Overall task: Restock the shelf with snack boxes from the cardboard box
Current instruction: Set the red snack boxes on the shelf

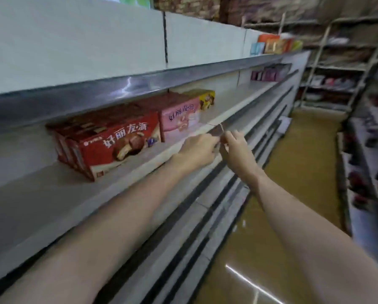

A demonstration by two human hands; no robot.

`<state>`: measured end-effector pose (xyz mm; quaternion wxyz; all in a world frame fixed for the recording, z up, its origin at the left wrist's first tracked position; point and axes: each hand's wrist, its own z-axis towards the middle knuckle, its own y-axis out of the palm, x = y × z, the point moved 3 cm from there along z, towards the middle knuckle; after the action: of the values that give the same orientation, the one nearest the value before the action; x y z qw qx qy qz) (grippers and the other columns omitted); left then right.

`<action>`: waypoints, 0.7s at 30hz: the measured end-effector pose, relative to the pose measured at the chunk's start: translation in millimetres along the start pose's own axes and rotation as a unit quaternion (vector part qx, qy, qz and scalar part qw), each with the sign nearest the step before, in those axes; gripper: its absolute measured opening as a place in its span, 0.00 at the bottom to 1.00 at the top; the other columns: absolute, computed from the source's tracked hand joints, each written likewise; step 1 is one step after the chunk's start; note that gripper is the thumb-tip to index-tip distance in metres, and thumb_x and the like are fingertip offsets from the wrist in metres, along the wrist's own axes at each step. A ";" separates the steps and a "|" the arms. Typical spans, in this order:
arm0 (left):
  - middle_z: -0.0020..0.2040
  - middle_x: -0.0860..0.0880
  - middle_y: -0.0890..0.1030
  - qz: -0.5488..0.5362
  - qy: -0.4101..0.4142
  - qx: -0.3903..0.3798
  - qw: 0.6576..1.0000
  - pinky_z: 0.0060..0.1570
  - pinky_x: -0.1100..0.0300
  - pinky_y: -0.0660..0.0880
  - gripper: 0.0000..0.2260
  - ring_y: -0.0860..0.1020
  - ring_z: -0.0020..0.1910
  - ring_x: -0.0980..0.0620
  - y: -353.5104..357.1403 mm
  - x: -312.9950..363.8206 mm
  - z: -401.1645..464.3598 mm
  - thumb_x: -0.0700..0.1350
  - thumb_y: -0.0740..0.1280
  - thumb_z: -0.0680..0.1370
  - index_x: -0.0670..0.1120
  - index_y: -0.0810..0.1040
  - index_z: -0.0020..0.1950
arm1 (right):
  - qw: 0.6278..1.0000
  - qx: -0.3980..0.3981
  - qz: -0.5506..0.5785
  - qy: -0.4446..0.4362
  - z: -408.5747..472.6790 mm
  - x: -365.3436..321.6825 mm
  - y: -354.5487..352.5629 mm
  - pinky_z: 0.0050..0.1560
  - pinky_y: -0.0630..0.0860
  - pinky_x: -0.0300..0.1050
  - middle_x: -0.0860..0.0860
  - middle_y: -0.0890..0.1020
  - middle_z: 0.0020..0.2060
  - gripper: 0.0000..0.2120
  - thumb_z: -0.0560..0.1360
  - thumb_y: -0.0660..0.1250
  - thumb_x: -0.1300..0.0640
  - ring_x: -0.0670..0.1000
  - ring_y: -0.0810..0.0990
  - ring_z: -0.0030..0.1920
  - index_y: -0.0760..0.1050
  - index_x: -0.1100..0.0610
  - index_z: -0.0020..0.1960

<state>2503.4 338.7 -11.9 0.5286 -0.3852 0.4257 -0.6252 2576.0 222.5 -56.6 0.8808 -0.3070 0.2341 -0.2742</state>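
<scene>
Red snack boxes (109,143) stand in a row on the white shelf (41,194), with a pink box (180,118) to their right and a yellow box (206,98) beyond it. My left hand (196,150) and my right hand (236,148) meet at the shelf's front edge, just right of the pink box. Together they pinch a small clear label strip (216,130) on that edge. No cardboard box is in view.
More shelf boards (205,216) step out below the one with boxes. Purple packs (269,73) and coloured boxes (273,44) stand far along the upper shelves. A brown glossy floor (293,194) runs down the aisle, with stocked racks (370,150) on the right.
</scene>
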 end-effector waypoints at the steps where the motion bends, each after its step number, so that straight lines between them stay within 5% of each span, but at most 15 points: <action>1: 0.52 0.45 0.80 -0.017 0.016 -0.018 1.000 0.40 0.54 0.73 0.06 0.79 0.50 0.43 9.8 12.6 0.7 0.43 0.62 0.78 0.47 0.76 0.53 | 1.000 -0.005 -0.008 0.026 -20.0 10.0 -4.6 0.44 0.70 0.49 0.57 0.76 0.45 0.03 0.76 0.64 0.66 0.59 0.74 0.46 0.75 0.63 0.49; 5: 0.46 0.44 0.81 -0.085 0.084 -0.102 0.988 0.43 0.52 0.76 0.02 0.80 0.46 0.42 69.1 58.1 3.7 0.42 0.64 0.76 0.44 0.75 0.46 | 0.988 -0.035 -0.058 0.139 -109.6 42.5 -21.1 0.41 0.69 0.49 0.55 0.74 0.43 0.02 0.76 0.65 0.65 0.58 0.73 0.46 0.74 0.61 0.48; 11: 0.51 0.47 0.80 -0.078 0.210 -0.174 0.959 0.43 0.53 0.76 0.07 0.79 0.50 0.44 145.8 138.8 -23.4 0.45 0.63 0.77 0.47 0.76 0.54 | 0.939 -0.068 -0.122 0.313 -248.5 66.4 -61.0 0.46 0.75 0.55 0.56 0.76 0.45 0.04 0.75 0.65 0.61 0.58 0.75 0.48 0.75 0.59 0.49; 16: 0.54 0.47 0.79 -0.128 0.296 -0.224 0.920 0.43 0.57 0.70 0.08 0.78 0.54 0.44 194.2 222.2 -52.7 0.46 0.65 0.76 0.48 0.76 0.54 | 0.874 -0.079 -0.163 0.450 -359.4 69.7 -105.6 0.48 0.74 0.55 0.58 0.76 0.44 0.04 0.73 0.66 0.61 0.61 0.76 0.49 0.76 0.59 0.47; 21: 0.52 0.46 0.79 -0.172 0.376 -0.274 0.868 0.47 0.50 0.77 0.07 0.78 0.52 0.44 226.1 316.7 -80.7 0.44 0.62 0.76 0.46 0.77 0.52 | 0.799 -0.074 -0.181 0.569 -450.4 83.3 -143.7 0.51 0.74 0.55 0.56 0.76 0.51 0.06 0.74 0.65 0.59 0.59 0.75 0.53 0.75 0.56 0.50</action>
<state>2457.8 17.8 -241.9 0.0851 -0.3173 0.6736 -0.6621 2327.3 -110.4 -296.9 0.4981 -0.1968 0.6530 -0.5356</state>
